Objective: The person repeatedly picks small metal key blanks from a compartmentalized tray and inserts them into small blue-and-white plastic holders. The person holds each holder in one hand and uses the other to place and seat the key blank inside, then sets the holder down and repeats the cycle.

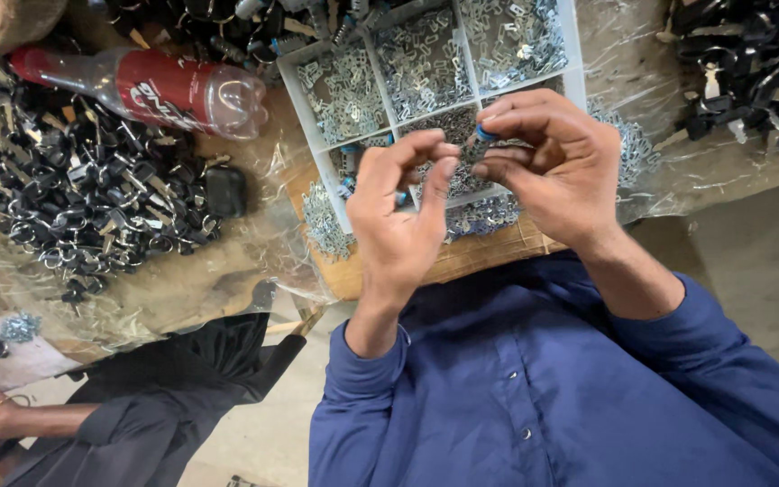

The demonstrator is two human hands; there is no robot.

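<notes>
Small-part assembly looks to be under way: both hands meet above the white compartment tray (pixel 577 54) of silvery metal clips on the table (pixel 353 271). The right hand (pixel 556 167) pinches a small blue-tipped part (pixel 482 137) between curled fingertips; the left hand (pixel 400 212), fingers half-closed, touches it from the other side. The next move likely calls for fine fingertip alignment.

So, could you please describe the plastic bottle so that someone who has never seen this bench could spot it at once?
Start at the white divided tray of small silvery metal parts at the top middle, then look left past its edge. There, the plastic bottle lies on its side above the big heap of black parts. It is the only red thing around, with a clear ridged base pointing toward the tray.
</notes>
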